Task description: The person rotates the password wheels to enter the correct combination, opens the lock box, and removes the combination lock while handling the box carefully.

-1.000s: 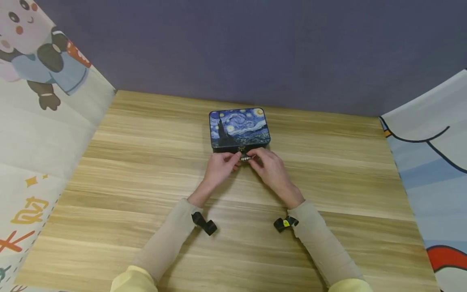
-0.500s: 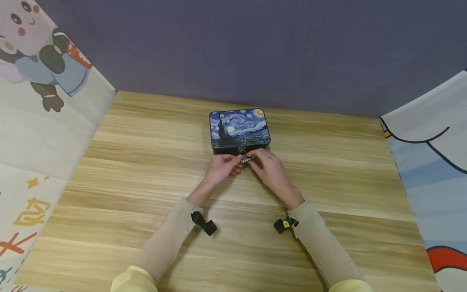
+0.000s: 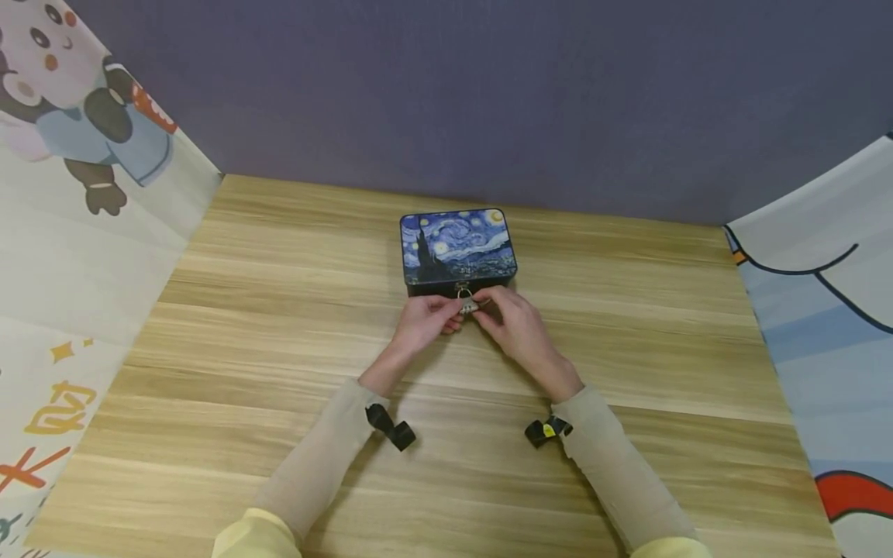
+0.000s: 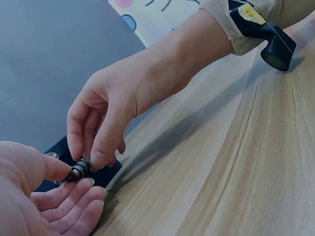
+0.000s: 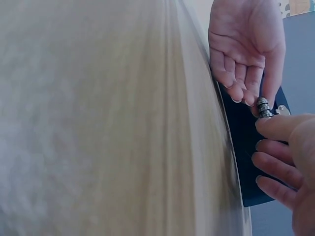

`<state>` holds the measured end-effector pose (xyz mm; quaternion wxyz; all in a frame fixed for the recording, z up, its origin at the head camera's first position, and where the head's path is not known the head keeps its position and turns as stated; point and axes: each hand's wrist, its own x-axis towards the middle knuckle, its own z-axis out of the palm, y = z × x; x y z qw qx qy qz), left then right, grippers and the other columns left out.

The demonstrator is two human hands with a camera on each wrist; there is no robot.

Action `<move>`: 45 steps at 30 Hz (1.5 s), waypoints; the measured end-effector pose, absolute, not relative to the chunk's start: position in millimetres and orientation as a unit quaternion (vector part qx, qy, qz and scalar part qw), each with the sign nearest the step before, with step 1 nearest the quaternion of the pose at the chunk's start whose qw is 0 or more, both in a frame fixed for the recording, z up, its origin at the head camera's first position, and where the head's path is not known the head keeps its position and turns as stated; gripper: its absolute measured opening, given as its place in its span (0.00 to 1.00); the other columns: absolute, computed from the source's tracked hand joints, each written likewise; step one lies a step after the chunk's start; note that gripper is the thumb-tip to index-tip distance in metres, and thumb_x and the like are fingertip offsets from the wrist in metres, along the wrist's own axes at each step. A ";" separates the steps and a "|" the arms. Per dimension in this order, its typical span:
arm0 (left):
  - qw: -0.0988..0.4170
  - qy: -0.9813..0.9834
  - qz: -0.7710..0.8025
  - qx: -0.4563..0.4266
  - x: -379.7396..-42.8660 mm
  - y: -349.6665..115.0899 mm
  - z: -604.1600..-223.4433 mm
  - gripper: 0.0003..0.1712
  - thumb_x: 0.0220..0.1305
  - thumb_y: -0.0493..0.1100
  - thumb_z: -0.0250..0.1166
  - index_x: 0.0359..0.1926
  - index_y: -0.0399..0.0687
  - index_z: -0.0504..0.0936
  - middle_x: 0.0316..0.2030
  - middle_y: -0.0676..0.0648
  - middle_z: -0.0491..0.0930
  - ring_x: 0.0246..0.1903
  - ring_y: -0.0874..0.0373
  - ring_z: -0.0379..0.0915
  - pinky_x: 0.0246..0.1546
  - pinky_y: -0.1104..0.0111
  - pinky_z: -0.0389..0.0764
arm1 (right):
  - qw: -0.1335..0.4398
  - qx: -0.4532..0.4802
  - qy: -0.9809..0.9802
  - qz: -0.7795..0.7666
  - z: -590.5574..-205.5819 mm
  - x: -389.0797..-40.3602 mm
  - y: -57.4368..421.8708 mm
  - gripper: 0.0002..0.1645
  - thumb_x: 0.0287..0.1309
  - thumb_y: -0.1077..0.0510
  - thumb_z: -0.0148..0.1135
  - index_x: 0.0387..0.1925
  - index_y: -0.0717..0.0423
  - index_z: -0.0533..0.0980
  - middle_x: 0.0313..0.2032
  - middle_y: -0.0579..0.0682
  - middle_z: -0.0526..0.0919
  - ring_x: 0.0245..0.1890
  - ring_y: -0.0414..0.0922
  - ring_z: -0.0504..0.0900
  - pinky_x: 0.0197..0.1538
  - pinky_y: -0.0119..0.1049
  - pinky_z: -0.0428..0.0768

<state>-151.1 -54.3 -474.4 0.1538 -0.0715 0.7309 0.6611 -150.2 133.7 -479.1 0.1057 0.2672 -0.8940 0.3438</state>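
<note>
A small metal combination padlock with number dials is at the front of a dark tin box, whose lid carries a starry night painting. Its looped shackle shows up at the box's clasp. My left hand pinches one end of the padlock between thumb and fingers. At the other end, my right hand grips it with thumb and index finger. The row of dials shows between the fingertips in the left wrist view. In the right wrist view, the box's dark front stands behind both hands.
The box sits on a wood-grain table, toward its back edge. A dark blue-grey panel rises behind, and printed cartoon panels flank the sides. Black wrist mounts hang from both sleeves.
The padlock body has tipped down and slightly toward me, so more of its shackle shows. Both hands keep their grip and barely shift; the box stays in place.
</note>
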 end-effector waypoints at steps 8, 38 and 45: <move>0.161 0.726 0.664 -0.076 -150.6 -54.7 -472.8 0.16 0.74 0.37 0.63 0.49 0.23 0.83 0.38 0.30 0.87 0.25 0.63 0.82 0.33 0.70 0.89 | 0.064 0.217 -0.905 0.360 -476.7 -148.3 135.8 0.16 0.61 0.60 0.74 0.48 0.61 0.81 0.40 0.56 0.87 0.39 0.51 0.86 0.45 0.45 0.87; 0.151 0.726 0.668 -0.066 -150.7 -55.1 -475.7 0.15 0.74 0.36 0.63 0.50 0.24 0.83 0.38 0.31 0.87 0.26 0.63 0.82 0.35 0.71 0.88 | -0.004 0.090 -0.892 0.444 -475.5 -146.3 127.9 0.11 0.66 0.56 0.71 0.42 0.60 0.86 0.38 0.56 0.90 0.36 0.48 0.88 0.42 0.42 0.88; 0.148 0.730 0.664 -0.062 -150.5 -54.6 -475.9 0.16 0.74 0.37 0.63 0.50 0.24 0.83 0.39 0.31 0.87 0.30 0.58 0.86 0.37 0.68 0.89 | 0.004 0.094 -0.885 0.455 -476.9 -146.7 126.9 0.09 0.66 0.58 0.71 0.39 0.61 0.85 0.38 0.57 0.90 0.35 0.49 0.88 0.40 0.39 0.88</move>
